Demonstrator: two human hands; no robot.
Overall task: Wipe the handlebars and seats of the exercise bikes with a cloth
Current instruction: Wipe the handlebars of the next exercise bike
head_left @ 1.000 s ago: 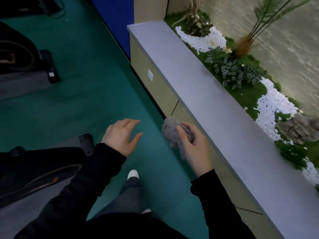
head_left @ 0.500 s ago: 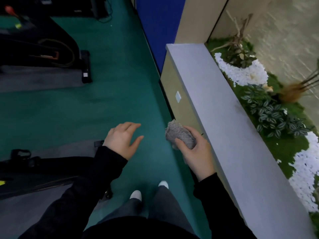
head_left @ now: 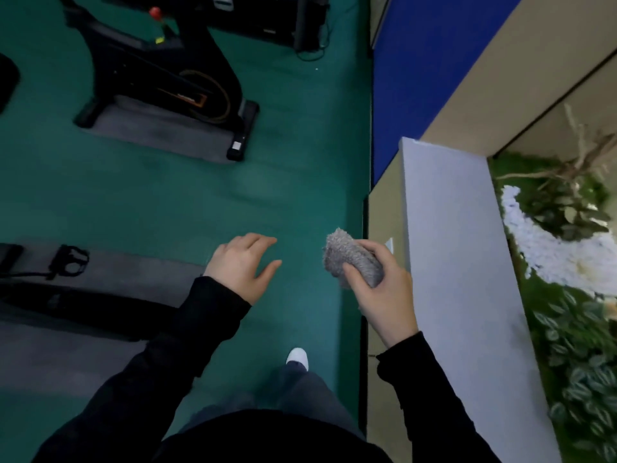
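My right hand (head_left: 384, 295) grips a crumpled grey cloth (head_left: 352, 259) in front of me, above the green floor. My left hand (head_left: 243, 265) hovers beside it, palm down, fingers apart, holding nothing. A black exercise bike (head_left: 160, 71) stands on a grey mat at the upper left, with only its frame, flywheel and base in view. The base and a pedal (head_left: 68, 260) of a nearer bike lie at the left edge. No handlebars or seat show.
A long grey ledge (head_left: 464, 279) runs along my right, with a planter of white pebbles (head_left: 547, 248) and plants behind it. A blue wall panel (head_left: 427, 71) stands ahead on the right. Green floor (head_left: 267, 202) stretches between the bikes and the ledge.
The view has swung left and forward as I walk: the far bike has come into sight and the planter has slid to the right. Both hands keep their pose, cloth still held.
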